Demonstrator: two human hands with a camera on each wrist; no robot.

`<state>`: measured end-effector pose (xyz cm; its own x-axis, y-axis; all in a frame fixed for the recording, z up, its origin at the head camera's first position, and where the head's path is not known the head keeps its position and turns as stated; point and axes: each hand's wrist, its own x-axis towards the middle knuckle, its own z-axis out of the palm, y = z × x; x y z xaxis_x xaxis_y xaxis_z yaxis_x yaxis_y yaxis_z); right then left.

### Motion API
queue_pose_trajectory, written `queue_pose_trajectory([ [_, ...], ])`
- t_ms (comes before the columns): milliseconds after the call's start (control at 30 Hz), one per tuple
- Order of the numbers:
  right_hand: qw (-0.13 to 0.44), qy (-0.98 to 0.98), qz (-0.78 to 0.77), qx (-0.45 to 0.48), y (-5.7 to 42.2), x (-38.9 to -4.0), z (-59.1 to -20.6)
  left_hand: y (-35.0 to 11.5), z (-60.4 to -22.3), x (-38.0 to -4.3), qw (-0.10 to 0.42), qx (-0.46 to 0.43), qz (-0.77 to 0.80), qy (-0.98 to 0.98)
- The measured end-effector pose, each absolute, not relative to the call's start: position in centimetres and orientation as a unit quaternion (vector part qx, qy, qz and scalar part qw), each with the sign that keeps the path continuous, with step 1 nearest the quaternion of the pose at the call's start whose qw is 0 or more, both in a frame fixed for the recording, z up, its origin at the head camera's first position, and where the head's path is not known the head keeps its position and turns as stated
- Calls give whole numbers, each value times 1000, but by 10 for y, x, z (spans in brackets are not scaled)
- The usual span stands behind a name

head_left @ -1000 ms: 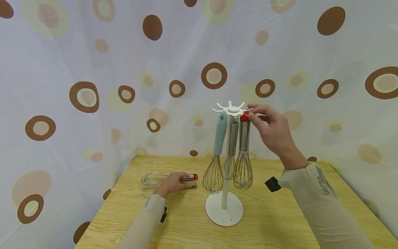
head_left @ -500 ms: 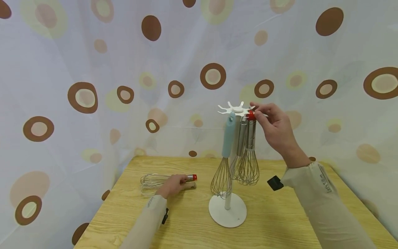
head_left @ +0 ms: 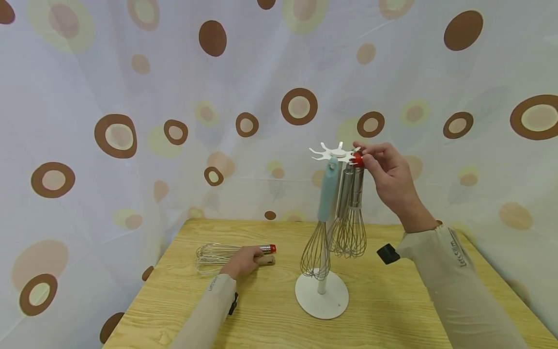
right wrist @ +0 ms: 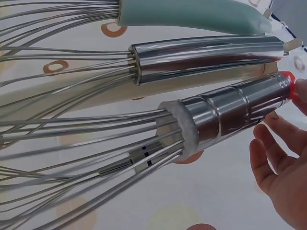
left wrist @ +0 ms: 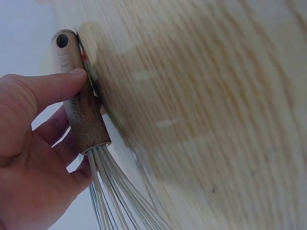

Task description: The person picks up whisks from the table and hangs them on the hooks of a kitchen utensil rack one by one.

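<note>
On the table my left hand [head_left: 243,261] grips a whisk by its wooden handle [left wrist: 86,110], thumb on one side and fingers on the other. Beside it lies a red-tipped metal whisk [head_left: 267,248], partly behind the hand. At the white rotating rack [head_left: 335,154], my right hand [head_left: 390,177] pinches the red end of a hanging metal whisk [right wrist: 225,112] between thumb and fingertips. A light-blue-handled whisk [head_left: 328,194] and a slim steel-handled whisk [right wrist: 206,57] hang next to it. The hook under the red end is hidden by the fingers.
The rack's round white base [head_left: 322,295] stands on the wooden table [head_left: 261,315]. Several hooks fan out from its top. Behind the table hangs a white curtain [head_left: 261,72] with brown and beige spots.
The rack's top has turned and its hanging whisks have swung to the right. The base has shifted slightly right. My right hand has moved a little right; the left stays nearly still.
</note>
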<state>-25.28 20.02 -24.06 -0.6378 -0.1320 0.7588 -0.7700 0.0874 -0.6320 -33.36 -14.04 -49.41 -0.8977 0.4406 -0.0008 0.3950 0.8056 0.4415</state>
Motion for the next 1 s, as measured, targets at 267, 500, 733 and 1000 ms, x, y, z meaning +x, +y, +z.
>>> queue_pose_trajectory([
  [267, 267, -684, 596, 324, 201, -254, -241, -141, -489, -331, 58, 215, 232, 947],
  [500, 271, -691, 589, 321, 201, -254, -242, -138, -478, -327, 59, 224, 232, 945],
  [733, 273, -692, 587, 321, 201, -254, -243, -131, -465, -327, 51, 254, 239, 936],
  [1000, 273, -686, 593, 323, 201, -255, -244, -128, -456, -323, 54, 270, 267, 923],
])
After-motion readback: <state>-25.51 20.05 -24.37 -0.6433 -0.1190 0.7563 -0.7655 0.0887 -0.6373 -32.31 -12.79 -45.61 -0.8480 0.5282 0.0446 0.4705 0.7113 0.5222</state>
